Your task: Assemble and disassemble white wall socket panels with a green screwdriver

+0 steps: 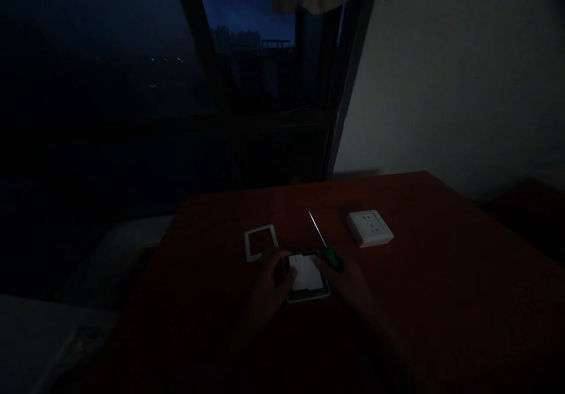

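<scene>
Panel point(308, 276) — two white rectangles point(315, 275) side by side, dark border point(304, 294), pale rim point(309, 300)

Very dim, bluish light from the window point(199, 35) (faint), shadowed foreground

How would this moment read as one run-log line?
left hand: holds two-rocker wall switch; right hand: holds green-handled screwdriver, touches switch; on table: white frame, power socket
</scene>
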{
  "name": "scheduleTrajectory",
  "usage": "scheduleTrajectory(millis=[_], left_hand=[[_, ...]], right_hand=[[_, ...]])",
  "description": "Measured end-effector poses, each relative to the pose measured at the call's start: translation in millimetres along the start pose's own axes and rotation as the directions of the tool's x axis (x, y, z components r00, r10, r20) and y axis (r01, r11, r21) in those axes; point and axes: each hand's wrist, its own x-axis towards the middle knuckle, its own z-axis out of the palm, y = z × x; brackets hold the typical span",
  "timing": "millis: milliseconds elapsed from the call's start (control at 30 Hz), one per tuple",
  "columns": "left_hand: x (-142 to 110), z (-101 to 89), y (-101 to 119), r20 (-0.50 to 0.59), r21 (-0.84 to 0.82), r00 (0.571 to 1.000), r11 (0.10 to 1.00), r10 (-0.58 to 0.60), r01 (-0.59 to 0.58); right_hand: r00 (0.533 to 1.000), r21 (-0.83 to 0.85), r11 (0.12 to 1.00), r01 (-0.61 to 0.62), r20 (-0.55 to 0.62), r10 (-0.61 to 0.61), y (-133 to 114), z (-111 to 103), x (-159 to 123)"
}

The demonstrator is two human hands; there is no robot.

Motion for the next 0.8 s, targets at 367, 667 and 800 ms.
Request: scheduleTrajectory(millis=[367, 667, 800], left_hand=[[-4.6, 2.6, 0.3, 0.052, -0.005, 0.998, 0.999, 0.044, -0.044], [-4.2, 0.9, 4.2, 0.024, 0.088, 1.0, 0.996, -0.004, 0.002], [-4.7, -0.3, 5.8, 0.018, 0.104, 0.999, 0.994, 0.036, -0.037]], right_hand=[[1.0, -0.022, 1.0, 0.011, -0.005, -0.011, 1.2, 0.1, 0.2], [1.0, -0.041, 0.999, 0.021, -0.005, -0.021, -1.4, -0.9, -0.8], [1.0, -0.046, 0.999, 0.017, 0.006, -0.016, -2.0, -1.1, -1.2]])
